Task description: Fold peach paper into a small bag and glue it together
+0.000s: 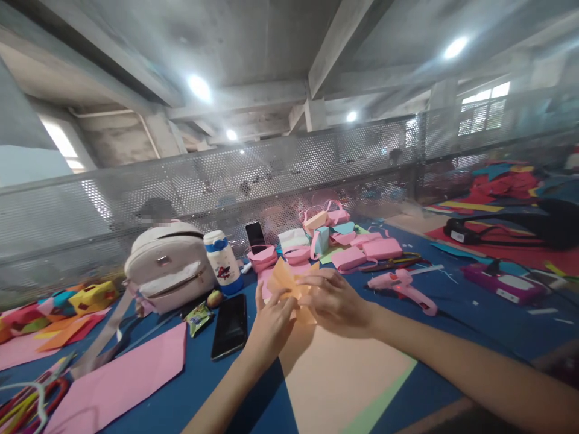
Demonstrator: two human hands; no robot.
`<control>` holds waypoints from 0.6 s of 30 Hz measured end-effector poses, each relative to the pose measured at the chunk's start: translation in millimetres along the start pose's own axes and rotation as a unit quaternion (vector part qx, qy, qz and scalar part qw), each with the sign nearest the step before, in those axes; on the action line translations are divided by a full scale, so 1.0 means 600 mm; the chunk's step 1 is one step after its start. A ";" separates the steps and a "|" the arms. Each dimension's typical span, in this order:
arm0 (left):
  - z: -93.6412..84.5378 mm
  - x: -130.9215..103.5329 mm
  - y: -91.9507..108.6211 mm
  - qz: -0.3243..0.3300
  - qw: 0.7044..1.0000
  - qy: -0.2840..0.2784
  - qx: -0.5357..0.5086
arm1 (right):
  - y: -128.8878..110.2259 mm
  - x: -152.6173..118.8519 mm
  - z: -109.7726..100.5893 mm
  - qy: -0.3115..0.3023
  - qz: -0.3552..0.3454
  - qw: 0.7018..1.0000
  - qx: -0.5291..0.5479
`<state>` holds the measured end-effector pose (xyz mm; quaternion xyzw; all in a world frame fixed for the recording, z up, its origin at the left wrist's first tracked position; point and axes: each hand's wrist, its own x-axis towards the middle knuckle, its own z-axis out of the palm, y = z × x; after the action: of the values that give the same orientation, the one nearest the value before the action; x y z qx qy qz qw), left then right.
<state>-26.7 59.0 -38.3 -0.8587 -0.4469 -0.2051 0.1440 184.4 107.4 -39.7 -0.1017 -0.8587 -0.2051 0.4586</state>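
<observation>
Both of my hands meet around a folded piece of orange paper (281, 276), above the middle of the table. My left hand (275, 322) pinches its lower left side, fingers closed on it. From the right, my right hand (335, 303) grips the same paper with bent fingers; the fingertips partly hide the folds. Beneath my hands lies a large peach paper sheet (335, 380) with a green sheet (384, 398) showing along its right edge. A pink glue gun (402, 288) rests to the right of my right hand.
Left of my hands are a black phone (229, 325), a pink sheet (126, 380), a pale backpack (169, 265) and a white-blue bottle (223, 262). Pink paper pieces (350, 258) lie behind my hands. A purple box (504, 282) stands right; a perforated metal screen (289, 172) closes the back.
</observation>
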 end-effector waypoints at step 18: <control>0.043 0.000 -0.012 0.008 0.998 -0.058 -0.006 | 0.012 0.007 -0.001 0.017 0.037 0.999 0.036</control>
<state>-26.9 74.0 -60.5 -0.8735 -0.4464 -0.1568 0.1143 185.0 113.8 -34.3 -0.1133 -0.8533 -0.1584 0.4836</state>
